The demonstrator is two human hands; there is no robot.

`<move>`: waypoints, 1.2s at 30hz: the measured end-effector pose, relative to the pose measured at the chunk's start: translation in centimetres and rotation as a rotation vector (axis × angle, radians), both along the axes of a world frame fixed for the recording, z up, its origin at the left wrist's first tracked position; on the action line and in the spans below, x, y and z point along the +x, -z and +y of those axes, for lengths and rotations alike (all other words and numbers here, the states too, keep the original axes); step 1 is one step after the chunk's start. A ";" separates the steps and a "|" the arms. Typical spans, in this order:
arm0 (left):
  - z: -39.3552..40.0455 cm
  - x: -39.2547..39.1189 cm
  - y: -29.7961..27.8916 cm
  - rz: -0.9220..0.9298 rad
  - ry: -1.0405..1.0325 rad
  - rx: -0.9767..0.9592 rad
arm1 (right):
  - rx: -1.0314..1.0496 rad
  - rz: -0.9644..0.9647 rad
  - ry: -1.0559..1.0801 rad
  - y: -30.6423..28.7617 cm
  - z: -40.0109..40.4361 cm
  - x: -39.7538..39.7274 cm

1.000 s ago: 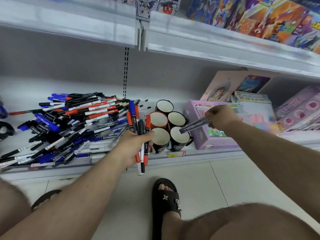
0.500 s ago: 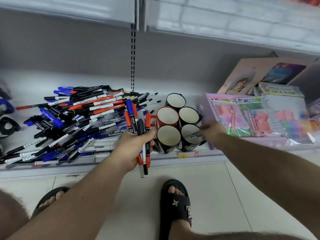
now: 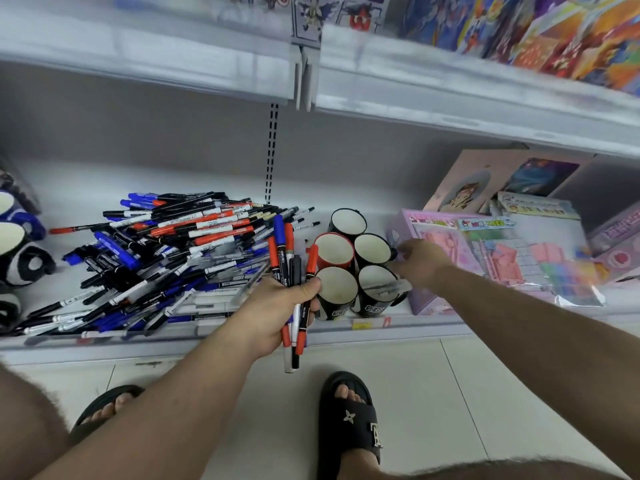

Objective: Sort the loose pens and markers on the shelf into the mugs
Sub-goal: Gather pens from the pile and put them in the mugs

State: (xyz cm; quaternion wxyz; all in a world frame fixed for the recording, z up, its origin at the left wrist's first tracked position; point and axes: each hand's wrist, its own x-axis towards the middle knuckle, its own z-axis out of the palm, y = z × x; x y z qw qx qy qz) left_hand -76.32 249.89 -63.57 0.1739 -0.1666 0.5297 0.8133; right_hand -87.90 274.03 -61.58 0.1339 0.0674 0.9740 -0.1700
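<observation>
Markers (image 3: pixel 294 289) stand bunched in the gripping left hand (image 3: pixel 277 306), long axes running twelve to six, with the nearest mug (image 3: pixel 337 289) just at three o'clock. Right hand (image 3: pixel 420 263) hovers relaxed above the mugs; the loose pile (image 3: pixel 156 258) lies at nine.

The pens and markers (image 3: pixel 180 251) have smooth plastic bodies with a light shine. The mugs (image 3: pixel 349 265) look like glazed ceramic, glossy outside and matt white inside. The shelf (image 3: pixel 433 327) is painted metal, smooth and pale. The pink packs (image 3: pixel 519 265) are wrapped in shiny clear film. The floor (image 3: pixel 398 393) has smooth tiles.
</observation>
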 end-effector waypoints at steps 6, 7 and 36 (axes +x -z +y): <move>-0.1 1.6 -2.6 0.066 0.159 0.077 | -0.465 0.050 -0.143 -9.8 -7.6 6.1; -0.1 1.9 -3.1 0.085 0.191 0.086 | -0.433 0.033 -0.172 -11.0 -8.5 7.3; -1.2 3.3 -4.1 0.160 0.485 -0.031 | -0.392 0.031 -0.210 -10.5 -9.3 9.3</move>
